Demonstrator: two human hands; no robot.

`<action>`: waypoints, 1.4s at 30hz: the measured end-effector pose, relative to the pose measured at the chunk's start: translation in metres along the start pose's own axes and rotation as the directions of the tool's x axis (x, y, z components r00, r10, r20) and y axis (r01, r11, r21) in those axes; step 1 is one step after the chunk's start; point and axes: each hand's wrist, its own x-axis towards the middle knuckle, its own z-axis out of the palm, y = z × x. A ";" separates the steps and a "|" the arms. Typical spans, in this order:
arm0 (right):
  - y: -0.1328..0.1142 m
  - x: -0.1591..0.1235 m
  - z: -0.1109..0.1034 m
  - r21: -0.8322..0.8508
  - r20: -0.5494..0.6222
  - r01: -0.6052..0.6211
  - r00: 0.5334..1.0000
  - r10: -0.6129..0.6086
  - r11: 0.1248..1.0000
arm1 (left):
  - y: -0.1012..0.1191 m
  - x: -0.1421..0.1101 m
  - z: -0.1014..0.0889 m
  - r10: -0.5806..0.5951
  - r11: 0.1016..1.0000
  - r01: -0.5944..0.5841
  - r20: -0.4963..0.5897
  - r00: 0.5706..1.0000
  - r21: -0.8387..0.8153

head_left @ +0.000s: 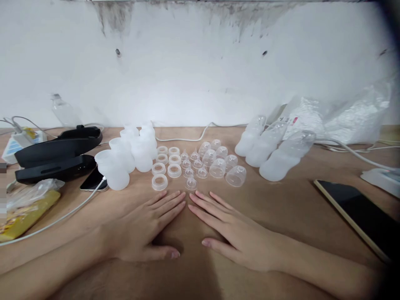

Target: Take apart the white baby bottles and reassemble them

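Brown tabletop (281, 200) against white wall (187, 75) with dark stains (115, 16)

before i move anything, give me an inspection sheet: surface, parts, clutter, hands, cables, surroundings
Surface: brown table
Parts: white bottles left; rings, nipples and clear caps in the middle; three capped bottles right
Clutter: black case, yellow packet, left phone, right phone, plastic bags
Hands: left hand and right hand palms down, fingertips close but apart; held items: nothing seen
Cables: back cable along the table's far side; phone cable at left
Surroundings: white wall, dark stains near its top; other people: nothing seen
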 end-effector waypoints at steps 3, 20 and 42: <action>-0.001 0.000 -0.001 -0.022 0.021 -0.002 1.000 0.003 1.000 | -0.002 -0.001 0.001 0.007 1.000 -0.007 -0.029 1.000 -0.015; -0.001 0.002 -0.003 -0.032 0.006 0.014 1.000 -0.014 0.999 | -0.003 -0.001 0.003 0.007 1.000 -0.007 -0.023 1.000 -0.005; 0.020 0.052 -0.004 0.050 -0.443 -0.216 0.870 0.215 0.975 | -0.014 0.004 0.009 -0.071 0.974 0.161 -0.470 0.880 0.156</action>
